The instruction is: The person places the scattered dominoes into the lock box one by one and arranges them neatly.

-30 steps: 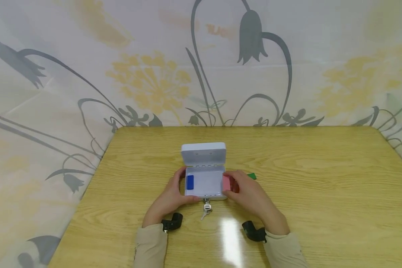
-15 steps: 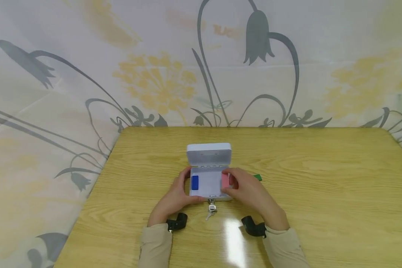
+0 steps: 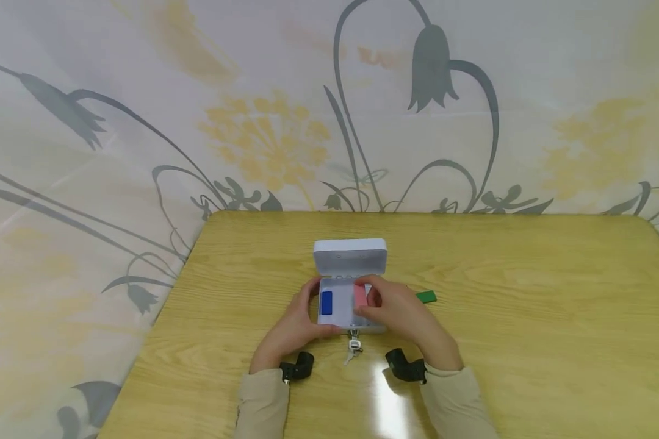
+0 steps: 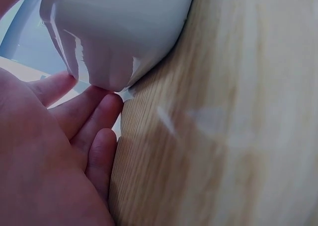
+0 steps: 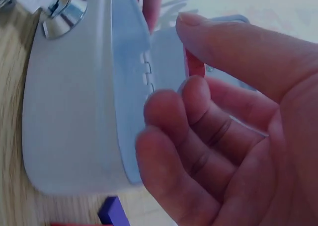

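A white metal cash box [image 3: 340, 329] stands on the table with its lid [image 3: 350, 259] raised. My left hand [image 3: 291, 323] holds the box's left end, thumb along the front and fingers at the back. Inside, a blue block [image 3: 327, 303] lies by the left wall. My right hand [image 3: 398, 310] pinches a pink block [image 3: 360, 296] between thumb and fingertips, over the right half of the box. In the right wrist view only the pink block's reddish edge [image 5: 195, 64] shows between the fingers. A key [image 3: 354, 347] hangs from the front lock [image 5: 67, 15].
A green block [image 3: 426, 297] lies on the wooden table [image 3: 527, 341] right of the box, partly behind my right hand. Close to the box's right end, the right wrist view shows a purple-blue block [image 5: 113, 212] and a red edge [image 5: 82, 224]. A patterned curtain [image 3: 274, 110] stands behind the table.
My right hand has carried the pink block leftward, from the box's right wall to farther over its inside. The left hand keeps its hold. The whole head view has shifted slightly.
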Demonstrator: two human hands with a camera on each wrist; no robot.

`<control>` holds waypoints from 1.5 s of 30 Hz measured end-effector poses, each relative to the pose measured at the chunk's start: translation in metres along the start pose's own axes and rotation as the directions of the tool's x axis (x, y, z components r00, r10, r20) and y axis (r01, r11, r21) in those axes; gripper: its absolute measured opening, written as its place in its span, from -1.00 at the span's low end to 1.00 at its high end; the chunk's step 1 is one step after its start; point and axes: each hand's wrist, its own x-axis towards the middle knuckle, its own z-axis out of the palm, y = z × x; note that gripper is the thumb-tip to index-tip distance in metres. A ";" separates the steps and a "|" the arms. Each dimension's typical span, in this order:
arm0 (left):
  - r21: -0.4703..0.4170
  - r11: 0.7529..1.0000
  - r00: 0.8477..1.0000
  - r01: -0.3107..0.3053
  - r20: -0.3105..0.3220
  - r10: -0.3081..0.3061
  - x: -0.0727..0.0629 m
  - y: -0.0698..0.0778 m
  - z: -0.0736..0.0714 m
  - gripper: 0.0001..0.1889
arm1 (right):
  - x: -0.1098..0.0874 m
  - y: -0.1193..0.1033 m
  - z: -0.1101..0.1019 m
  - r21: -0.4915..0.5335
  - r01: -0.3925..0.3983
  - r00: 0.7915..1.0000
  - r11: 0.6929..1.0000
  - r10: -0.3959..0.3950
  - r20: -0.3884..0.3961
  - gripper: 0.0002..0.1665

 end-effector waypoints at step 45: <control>-0.005 0.997 0.996 -0.082 -0.039 0.081 0.001 -0.003 0.003 0.07 | 0.022 -0.004 0.045 -0.351 0.071 0.981 0.934 -0.130 -0.147 -0.52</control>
